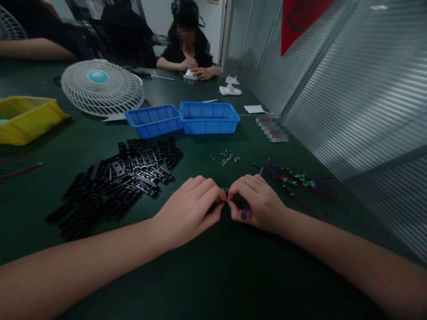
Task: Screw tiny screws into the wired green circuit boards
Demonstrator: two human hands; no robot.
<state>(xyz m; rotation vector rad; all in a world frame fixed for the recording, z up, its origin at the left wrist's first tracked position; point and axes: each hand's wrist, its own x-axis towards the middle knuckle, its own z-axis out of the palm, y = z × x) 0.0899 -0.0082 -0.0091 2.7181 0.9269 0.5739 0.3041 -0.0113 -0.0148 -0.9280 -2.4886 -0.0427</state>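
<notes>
My left hand (191,209) and my right hand (258,202) meet over the table, both closed with fingertips pinched together. A tiny piece between the fingertips is mostly hidden; I cannot make out its kind. Tucked in my right hand is a screwdriver (246,214), its purplish handle end showing below the fingers and a thin metal shaft above. Left of my left hand lies a heap of black plastic parts (133,173). Beyond the hands, small screws (228,158) are scattered. Small green circuit boards with red and blue wires (296,180) lie beyond my right hand.
Two blue bins (209,126) stand behind the screws. A white fan grille (103,91) lies at the back left, with a yellow bin (33,124) nearer. Across the green table (213,275) a person (188,49) handles a white part. A slatted partition (367,111) borders the right.
</notes>
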